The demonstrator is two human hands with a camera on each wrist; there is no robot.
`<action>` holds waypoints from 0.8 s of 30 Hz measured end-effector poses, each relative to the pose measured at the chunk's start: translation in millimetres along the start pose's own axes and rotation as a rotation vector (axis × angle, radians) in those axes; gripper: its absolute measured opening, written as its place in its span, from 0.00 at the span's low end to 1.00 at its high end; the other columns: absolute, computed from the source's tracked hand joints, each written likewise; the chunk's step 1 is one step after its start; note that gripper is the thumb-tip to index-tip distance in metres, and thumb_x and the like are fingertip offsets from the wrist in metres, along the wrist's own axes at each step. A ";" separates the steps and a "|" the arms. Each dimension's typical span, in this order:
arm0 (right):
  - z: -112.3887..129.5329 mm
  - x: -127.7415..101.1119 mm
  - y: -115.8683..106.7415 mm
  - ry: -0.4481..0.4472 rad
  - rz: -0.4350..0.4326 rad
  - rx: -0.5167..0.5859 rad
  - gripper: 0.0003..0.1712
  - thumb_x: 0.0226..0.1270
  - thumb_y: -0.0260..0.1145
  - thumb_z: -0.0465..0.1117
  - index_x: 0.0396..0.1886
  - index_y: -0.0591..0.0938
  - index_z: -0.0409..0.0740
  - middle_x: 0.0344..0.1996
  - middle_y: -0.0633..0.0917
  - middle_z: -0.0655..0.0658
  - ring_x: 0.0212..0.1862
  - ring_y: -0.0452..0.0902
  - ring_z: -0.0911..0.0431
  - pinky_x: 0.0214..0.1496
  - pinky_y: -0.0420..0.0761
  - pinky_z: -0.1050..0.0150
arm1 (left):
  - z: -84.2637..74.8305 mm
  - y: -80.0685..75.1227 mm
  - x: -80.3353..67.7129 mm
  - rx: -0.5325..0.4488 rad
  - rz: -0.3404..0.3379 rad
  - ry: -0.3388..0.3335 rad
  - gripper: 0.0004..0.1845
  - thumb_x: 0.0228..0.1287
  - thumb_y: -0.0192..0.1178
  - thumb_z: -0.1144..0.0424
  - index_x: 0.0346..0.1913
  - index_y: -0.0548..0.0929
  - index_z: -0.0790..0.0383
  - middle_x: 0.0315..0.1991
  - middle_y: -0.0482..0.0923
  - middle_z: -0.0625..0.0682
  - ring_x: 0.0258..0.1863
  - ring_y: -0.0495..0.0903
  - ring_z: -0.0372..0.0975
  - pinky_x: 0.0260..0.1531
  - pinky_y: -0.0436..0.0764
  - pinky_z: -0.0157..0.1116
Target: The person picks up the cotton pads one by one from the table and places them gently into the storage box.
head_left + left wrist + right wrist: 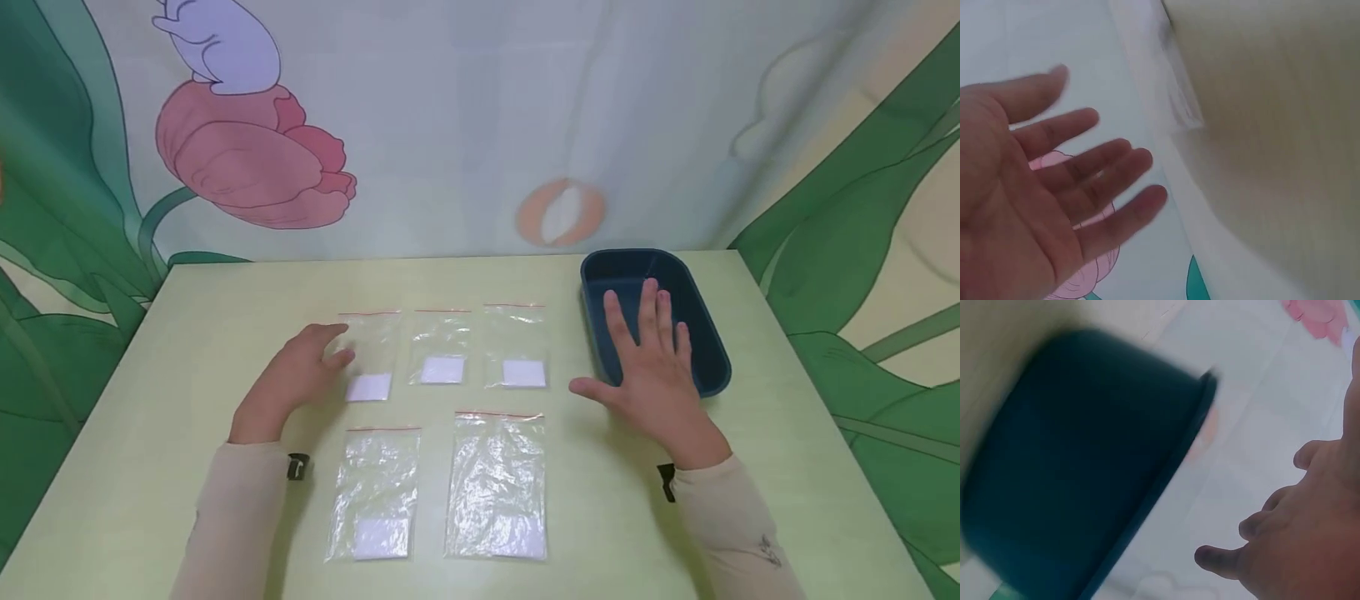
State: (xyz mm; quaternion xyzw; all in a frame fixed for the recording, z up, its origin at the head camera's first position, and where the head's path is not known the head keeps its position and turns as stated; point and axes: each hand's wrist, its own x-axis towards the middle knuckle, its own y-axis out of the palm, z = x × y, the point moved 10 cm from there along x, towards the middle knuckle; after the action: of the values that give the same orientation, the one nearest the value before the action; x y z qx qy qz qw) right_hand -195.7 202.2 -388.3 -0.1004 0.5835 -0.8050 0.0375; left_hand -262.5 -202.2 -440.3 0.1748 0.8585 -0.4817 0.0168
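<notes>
Your left hand (296,377) sits left of centre in the head view, fingers relaxed and slightly bent, gripping nothing; its fingertips lie at the left edge of the nearest small bag (369,357), though you cannot tell from this angle whether they touch the film. The left wrist view shows the same hand (1035,200) with palm exposed and all fingers spread and straight, blurred.

Your right hand (655,367) lies right of centre, flat, fingers straight and splayed, thumb out to the left; it holds nothing; its fingers overlap the near left rim of the blue tray (701,333), a dark, smooth, matte plastic tub, oblong with rounded corners. In the right wrist view the tray (1085,456) fills the left of the frame as a blur, and the hand (1310,537) shows at lower right with fingers loosely bent.

The bags are thin, clear, crinkled plastic, rectangular, each with a red line along the top and a white square patch low down; three small ones form an upper row, the middle bag (442,347) and the right bag (516,347) beside the first; two larger ones lie below, the lower left bag (374,493) and the lower right bag (497,486).

All rest on a pale yellow-green table (187,333), smooth and matte; behind hangs a cloth backdrop (465,125) printed with a pink flower and green leaves.
</notes>
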 end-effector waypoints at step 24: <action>-130.9 -18.3 16.2 0.163 0.223 0.137 0.69 0.63 0.67 0.69 0.81 0.28 0.54 0.75 0.18 0.35 0.73 0.36 0.22 0.59 0.56 0.22 | 32.5 15.3 37.7 0.022 0.064 -0.163 0.44 0.64 0.61 0.71 0.75 0.45 0.80 0.60 0.58 0.81 0.56 0.71 0.64 0.64 0.66 0.59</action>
State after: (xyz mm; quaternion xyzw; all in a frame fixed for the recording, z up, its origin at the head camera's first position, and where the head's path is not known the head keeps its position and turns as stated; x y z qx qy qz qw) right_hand -205.7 322.3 -445.0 0.0337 0.5357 -0.8393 0.0861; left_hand -297.6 -211.3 -477.6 0.1625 0.8429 -0.5031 0.0997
